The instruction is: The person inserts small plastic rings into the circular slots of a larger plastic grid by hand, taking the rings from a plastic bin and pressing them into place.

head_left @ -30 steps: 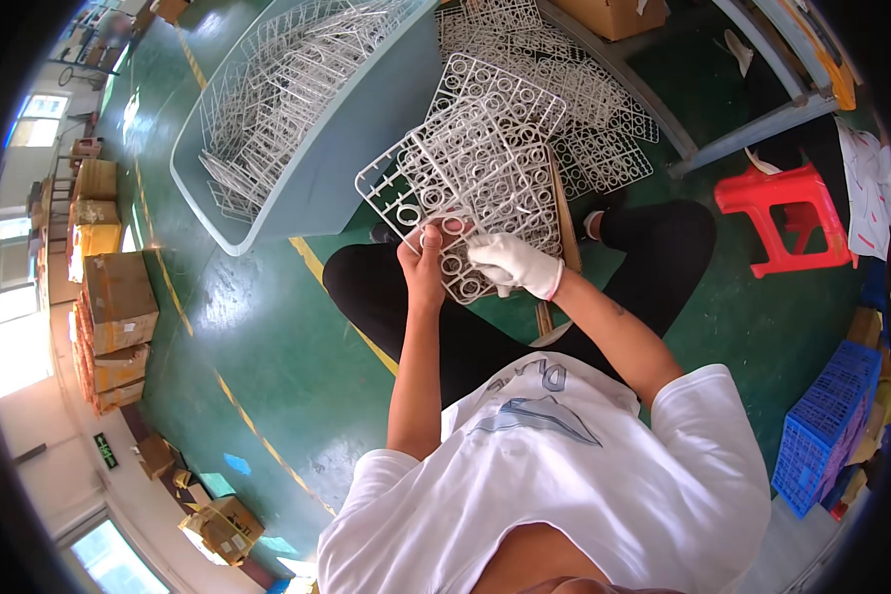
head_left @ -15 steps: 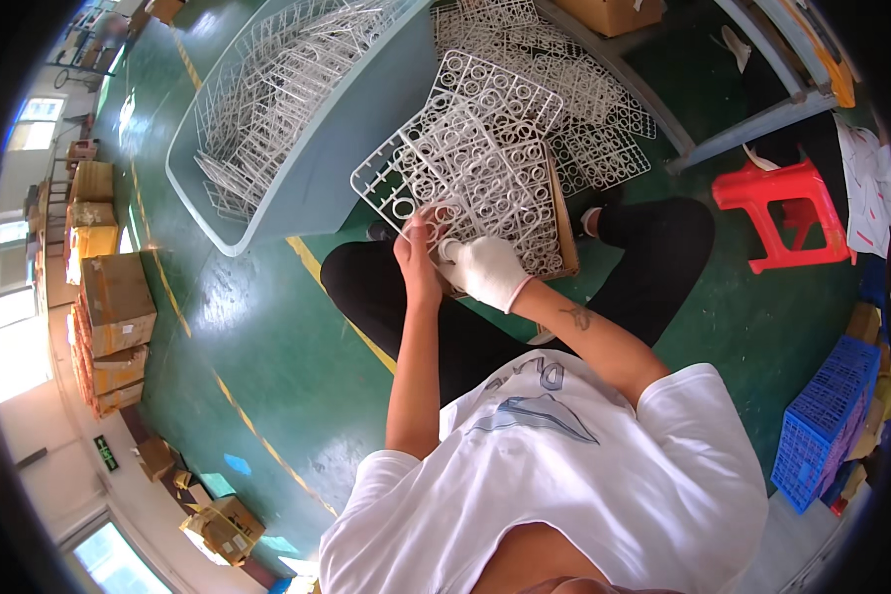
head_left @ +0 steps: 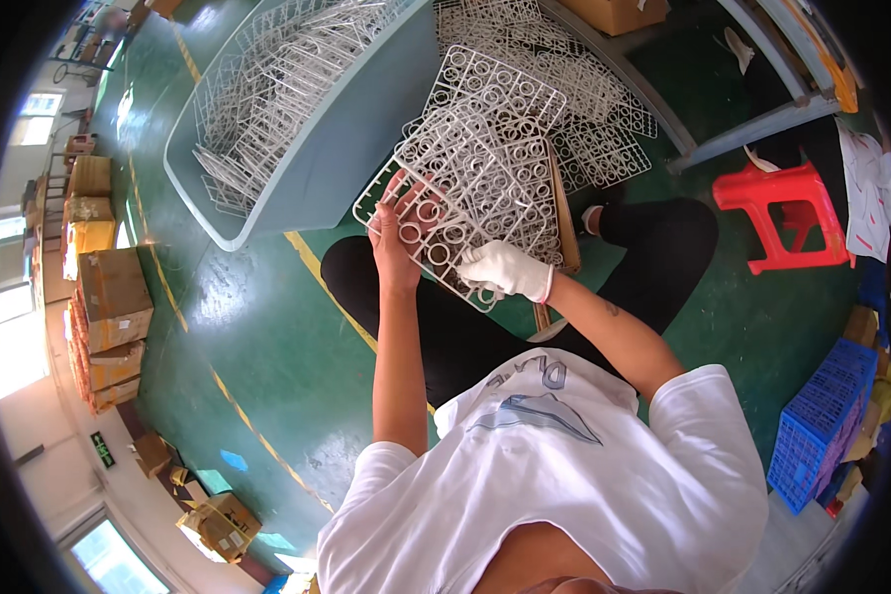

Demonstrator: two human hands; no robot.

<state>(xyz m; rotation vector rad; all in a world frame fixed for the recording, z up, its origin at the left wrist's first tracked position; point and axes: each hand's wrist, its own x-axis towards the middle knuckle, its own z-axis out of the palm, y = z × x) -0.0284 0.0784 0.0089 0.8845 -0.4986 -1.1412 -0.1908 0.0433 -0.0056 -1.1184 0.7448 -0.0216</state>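
A white plastic moulded frame full of small rings (head_left: 453,234) is tilted in front of me, above my crossed legs. My bare left hand (head_left: 396,230) grips its left side, thumb on top and fingers showing through the openings from beneath. On the near edge, my right hand (head_left: 505,270), in a white glove, pinches the frame by its rings; the fingertips are partly hidden. Just beyond lies a stack of similar ring frames (head_left: 510,148), resting on a cardboard box (head_left: 566,223) whose right side shows.
A large grey-blue bin (head_left: 351,124) full of white lattice frames stands at the far left. More frames lie on the floor behind the stack. A metal rack leg (head_left: 752,134), a red stool (head_left: 787,208) and a blue crate (head_left: 824,421) are to the right; cartons (head_left: 114,297) line the left wall.
The ring frame has come off the stack towards me and now shows apart from it. My left hand moved left and its fingers spread under the frame; my right hand shifted slightly right.
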